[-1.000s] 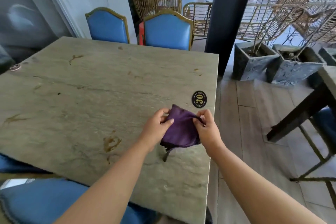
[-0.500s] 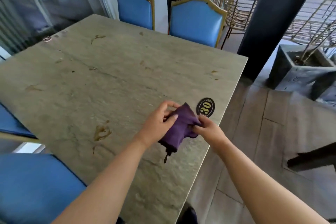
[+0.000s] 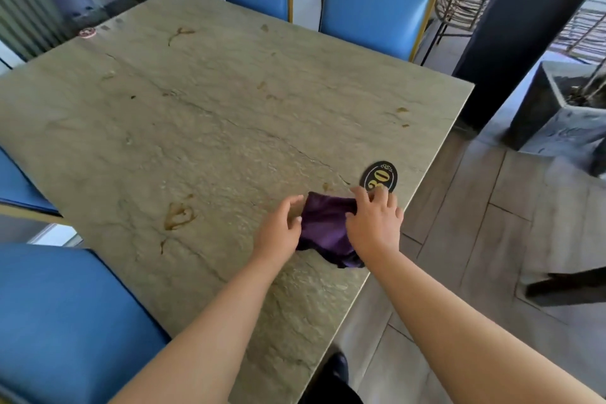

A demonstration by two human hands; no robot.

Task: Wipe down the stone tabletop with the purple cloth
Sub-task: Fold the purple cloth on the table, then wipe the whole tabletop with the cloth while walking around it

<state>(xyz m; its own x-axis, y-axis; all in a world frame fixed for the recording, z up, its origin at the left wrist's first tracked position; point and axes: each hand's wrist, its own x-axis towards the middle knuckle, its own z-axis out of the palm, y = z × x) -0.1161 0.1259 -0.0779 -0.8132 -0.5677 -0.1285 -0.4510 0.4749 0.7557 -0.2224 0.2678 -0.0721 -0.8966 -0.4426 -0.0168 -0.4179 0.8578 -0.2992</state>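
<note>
- Two bare hands work at the near right corner of the stone tabletop [image 3: 210,128], both on the purple cloth [image 3: 323,233].
- Cloth is bunched and folded, lying on the stone close to the table's right edge; one dark corner trails toward the near edge.
- Left hand [image 3: 280,233] is at the cloth's left side, fingers curled loosely, thumb and fingertips touching the fabric edge. Cannot tell whether it actually pinches it.
- Right hand [image 3: 373,223] lies palm down over the cloth's right side, fingers spread and flat, pressing rather than gripping.
- Right fingertips reach the lower rim of the black oval number plate [image 3: 380,175] marked "30", which sits just beyond the cloth.
- Brown stains [image 3: 178,215] sit left of the left hand; smaller ones are scattered across the far half of the top.
- Small round red disc [image 3: 87,32] sits at the far left corner.
- Blue chairs [image 3: 377,5] stand along the far side, another at near left.
- Dark planter [image 3: 557,115] stands on the floor to the right.
</note>
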